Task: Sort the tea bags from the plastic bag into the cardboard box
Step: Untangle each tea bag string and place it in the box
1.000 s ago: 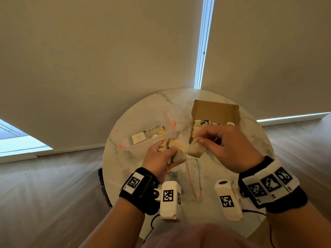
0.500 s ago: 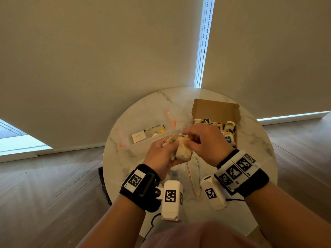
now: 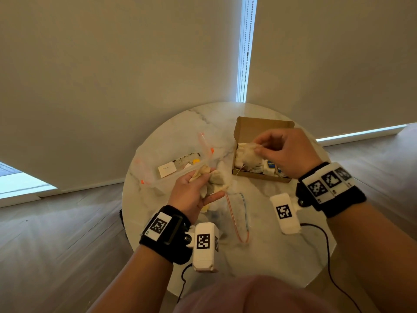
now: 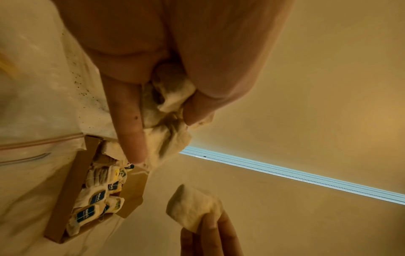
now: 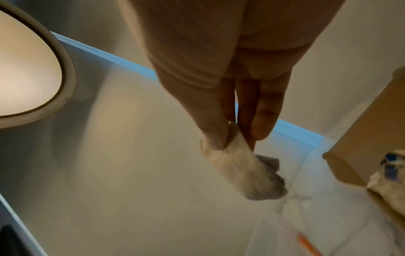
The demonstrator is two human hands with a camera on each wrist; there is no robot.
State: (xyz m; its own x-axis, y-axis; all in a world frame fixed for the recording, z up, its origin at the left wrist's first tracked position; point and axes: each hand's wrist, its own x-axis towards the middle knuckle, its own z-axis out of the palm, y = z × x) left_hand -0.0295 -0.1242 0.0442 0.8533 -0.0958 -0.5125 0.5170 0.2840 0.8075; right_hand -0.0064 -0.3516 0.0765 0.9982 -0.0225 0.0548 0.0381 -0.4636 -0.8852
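Toward the left edge of the round marble counter lies a clear plastic bag with orange marks on its seal, and a few paper tags and crumbs show through it. Just beside it, nearer the middle of the counter, the left hand is held palm up with its fingers curled round a crumpled bunch of tea bags. The left wrist view shows the thumb and fingers closed on that bunch, with one finger stretched straight along its side. Under this hand, near the front edge, a second clear bag lies flat, its thin red and blue seal lines showing.

Toward the back right of the counter sits the open cardboard box, its lid flap standing up at the far side. Tea bags with blue and yellow tags are packed inside it in a row. The right hand hangs over the box, thumb and fingertips pressed together on one pale tea bag, which dangles below them. From the head view that bag sits over the left end of the box; whether it touches the ones already inside, I cannot tell.

Both wrists wear black bands with white camera units and square printed markers, and dark cables trail off the front edge.
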